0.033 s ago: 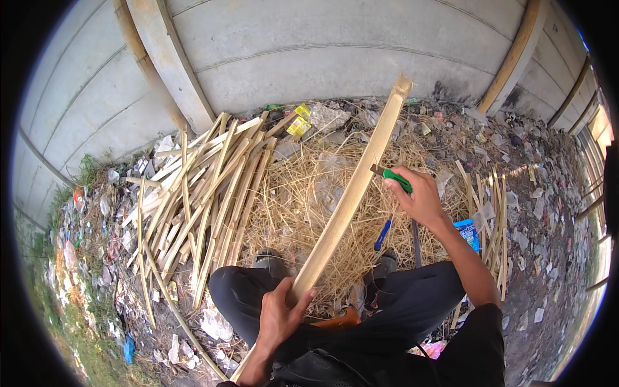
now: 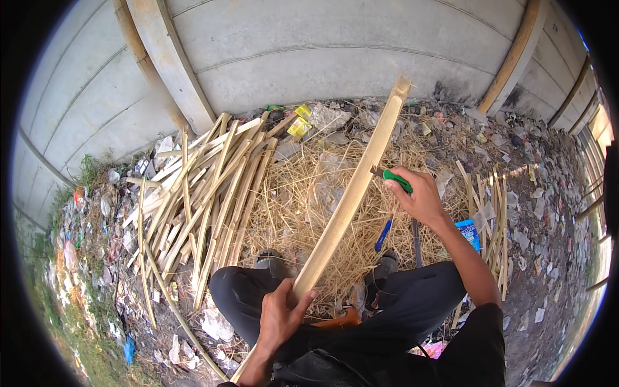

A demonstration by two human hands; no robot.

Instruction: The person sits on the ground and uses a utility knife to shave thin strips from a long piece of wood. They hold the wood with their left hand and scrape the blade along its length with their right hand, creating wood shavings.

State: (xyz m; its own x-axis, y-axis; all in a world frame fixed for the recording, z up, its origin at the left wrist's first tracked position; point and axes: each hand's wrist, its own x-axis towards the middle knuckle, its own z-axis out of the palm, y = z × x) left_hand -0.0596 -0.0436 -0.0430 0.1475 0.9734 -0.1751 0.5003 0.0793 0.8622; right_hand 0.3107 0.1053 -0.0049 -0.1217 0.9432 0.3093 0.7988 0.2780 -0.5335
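Observation:
A long split bamboo strip (image 2: 348,200) slants from my lap up towards the wall, its pale hollow face turned up. My left hand (image 2: 282,314) is closed around its near part, above my crossed legs. In my right hand (image 2: 420,197) is a green utility knife (image 2: 398,180), blade out. That blade meets the strip's right edge, a little past its middle; whether it cuts in, I cannot tell. Below the strip lies a heap of thin bamboo shavings (image 2: 290,193). A blue utility knife (image 2: 383,236) rests on the shavings near my right foot.
Many split bamboo strips (image 2: 222,184) lie piled at the left, with a smaller bundle (image 2: 499,226) at the right. A blue packet (image 2: 468,235) sits beside my right forearm. Litter covers the ground around me. A grey concrete wall (image 2: 335,71) with posts stands ahead.

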